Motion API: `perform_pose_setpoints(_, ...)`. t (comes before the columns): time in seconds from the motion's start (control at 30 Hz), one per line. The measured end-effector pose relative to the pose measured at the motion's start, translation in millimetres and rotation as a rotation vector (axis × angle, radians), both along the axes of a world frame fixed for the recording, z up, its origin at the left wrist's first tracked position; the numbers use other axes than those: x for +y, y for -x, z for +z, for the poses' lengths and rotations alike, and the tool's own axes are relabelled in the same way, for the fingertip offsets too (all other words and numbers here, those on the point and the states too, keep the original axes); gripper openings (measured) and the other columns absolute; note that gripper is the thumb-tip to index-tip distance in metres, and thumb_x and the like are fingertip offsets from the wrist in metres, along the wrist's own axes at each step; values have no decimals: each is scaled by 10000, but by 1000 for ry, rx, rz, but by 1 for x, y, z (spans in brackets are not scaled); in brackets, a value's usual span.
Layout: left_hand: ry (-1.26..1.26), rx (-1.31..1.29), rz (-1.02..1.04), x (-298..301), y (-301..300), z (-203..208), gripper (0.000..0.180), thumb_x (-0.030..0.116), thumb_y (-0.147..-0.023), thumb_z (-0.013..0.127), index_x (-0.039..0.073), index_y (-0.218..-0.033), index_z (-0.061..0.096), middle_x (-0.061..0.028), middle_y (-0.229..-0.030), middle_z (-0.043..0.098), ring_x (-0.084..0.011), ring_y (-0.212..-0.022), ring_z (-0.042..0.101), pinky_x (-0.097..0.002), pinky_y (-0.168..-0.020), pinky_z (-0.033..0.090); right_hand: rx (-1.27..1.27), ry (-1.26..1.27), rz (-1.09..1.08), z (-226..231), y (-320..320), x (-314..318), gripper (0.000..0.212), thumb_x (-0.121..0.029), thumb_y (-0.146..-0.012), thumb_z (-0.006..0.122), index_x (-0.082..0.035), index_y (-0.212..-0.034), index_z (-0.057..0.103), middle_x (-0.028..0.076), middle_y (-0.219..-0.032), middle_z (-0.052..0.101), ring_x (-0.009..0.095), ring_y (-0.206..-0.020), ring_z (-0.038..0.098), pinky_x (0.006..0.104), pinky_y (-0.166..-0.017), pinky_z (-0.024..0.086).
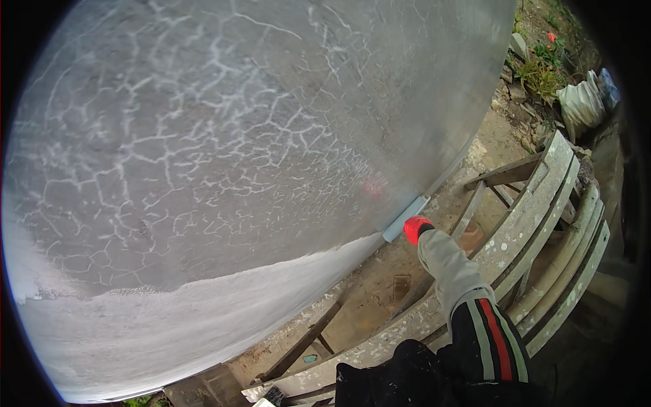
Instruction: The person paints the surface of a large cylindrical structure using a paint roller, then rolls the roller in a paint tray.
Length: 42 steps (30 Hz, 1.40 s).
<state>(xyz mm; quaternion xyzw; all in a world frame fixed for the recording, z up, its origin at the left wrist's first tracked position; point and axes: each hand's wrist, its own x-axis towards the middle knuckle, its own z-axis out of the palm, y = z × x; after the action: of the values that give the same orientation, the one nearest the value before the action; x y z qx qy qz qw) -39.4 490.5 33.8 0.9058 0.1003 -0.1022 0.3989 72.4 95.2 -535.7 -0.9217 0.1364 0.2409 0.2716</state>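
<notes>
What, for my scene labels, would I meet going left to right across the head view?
White lower band of the wall → red-gloved right hand on a pale blue tool → green plant → crumpled white sack.

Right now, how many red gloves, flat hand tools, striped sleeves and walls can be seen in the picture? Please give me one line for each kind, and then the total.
Red glove: 1
Flat hand tool: 1
Striped sleeve: 1
Wall: 1
Total: 4
</notes>
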Motion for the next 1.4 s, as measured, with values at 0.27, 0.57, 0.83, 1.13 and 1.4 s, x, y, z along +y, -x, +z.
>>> perform_pose_setpoints(0.27, 753, 5, -175, -59, -14, 15, 441, 253, -992, 471, -77, -1284, 480, -214, -1135, 613, -267, -907, 640, -377, -858, 499, -360, 80, 96, 147, 68, -12, 200, -204, -728, 604, -115, -881, 699, 147, -856, 675, 353, -852, 641, 465, -770, 510)
perform_pose_setpoints(0.57, 676, 70, -434, -123, -31, -77, 303, 223, -974, 550, 30, -1203, 596, -42, -1051, 652, -126, -945, 589, -256, -843, 462, -3, -1135, -918, 458, 140, 11, 160, -201, -825, 617, -46, -788, 604, 70, -621, 546, 183, -603, 593, 327, -514, 444)
perform_pose_setpoints(0.83, 582, 96, -783, -140, -6, 154, 335, 281, -963, 543, 24, -1165, 617, -56, -1061, 652, -153, -992, 577, -306, -898, 451, -250, -1472, -862, 785, 206, 29, 147, -114, -878, 595, -17, -980, 551, 46, -728, 527, 117, -550, 479, 265, -490, 378)
perform_pose_setpoints(1.13, 578, -274, -996, -168, -14, 440, 287, 164, -938, 594, 34, -1194, 589, -46, -1049, 628, -141, -958, 582, -267, -831, 474, -494, -998, -840, 1007, 247, 63, 194, -296, -892, 592, -145, -781, 544, -46, -567, 404, 79, -455, 387, 222, -436, 315)
perform_pose_setpoints(1.4, 706, 22, -863, -160, -22, 561, 272, 174, -970, 545, 48, -1206, 596, -78, -1119, 623, -163, -1030, 589, -293, -900, 468, -725, -946, -801, 1110, 227, 63, 249, -350, -889, 595, -132, -776, 548, -35, -564, 439, 80, -420, 395, 226, -393, 299)
